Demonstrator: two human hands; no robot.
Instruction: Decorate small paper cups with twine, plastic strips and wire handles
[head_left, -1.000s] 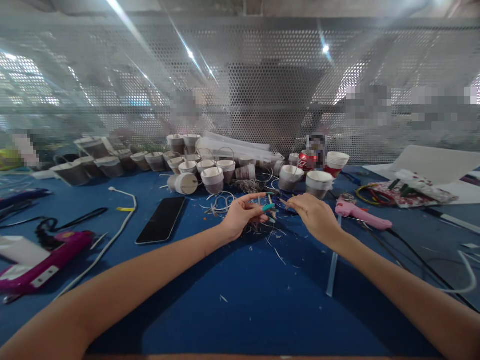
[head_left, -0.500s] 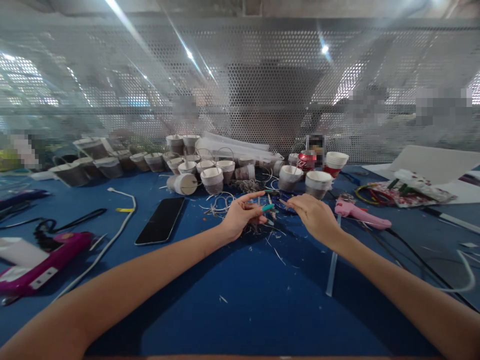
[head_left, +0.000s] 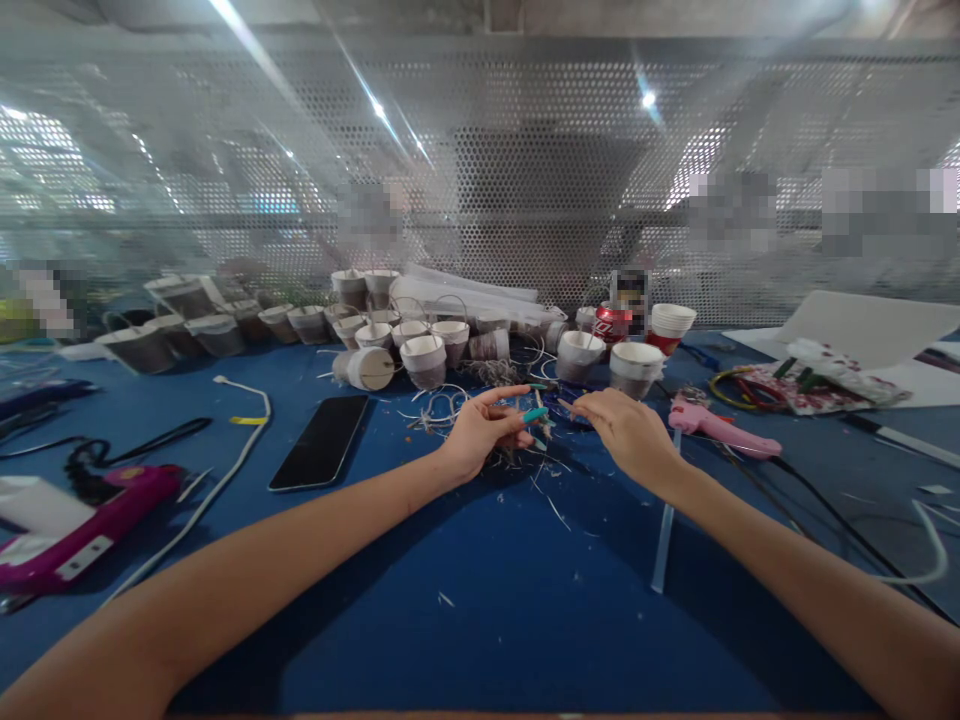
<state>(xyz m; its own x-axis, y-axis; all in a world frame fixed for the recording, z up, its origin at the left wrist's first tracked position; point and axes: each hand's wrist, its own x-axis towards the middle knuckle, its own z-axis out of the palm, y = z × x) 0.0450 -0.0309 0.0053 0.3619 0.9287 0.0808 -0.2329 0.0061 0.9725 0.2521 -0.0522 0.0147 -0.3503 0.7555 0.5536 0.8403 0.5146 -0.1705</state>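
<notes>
My left hand (head_left: 486, 430), with long teal nails, is over the middle of the blue table (head_left: 465, 620). Its index finger points forward, while the thumb and the other fingers close together; anything pinched there is too small to name. Beside it, my right hand (head_left: 628, 428) has its fingers pressed together and bent down, their grip hidden. Between and just beyond both hands lies a dark blue tool (head_left: 570, 395), partly covered. Thin cut strands (head_left: 551, 500) and a tangle of grey fibre (head_left: 496, 372) are scattered around the fingers.
Several paper cups wrapped in grey twine, such as this cup (head_left: 424, 360), stand behind. A black phone (head_left: 321, 443) lies left, near a white cable (head_left: 244, 455) and magenta tool (head_left: 112, 525). A pink glue gun (head_left: 724, 425) and red can (head_left: 611, 323) are to the right.
Almost nothing differs. Both hands keep their places, with only a slight shift of the left fingers and teal nails.
</notes>
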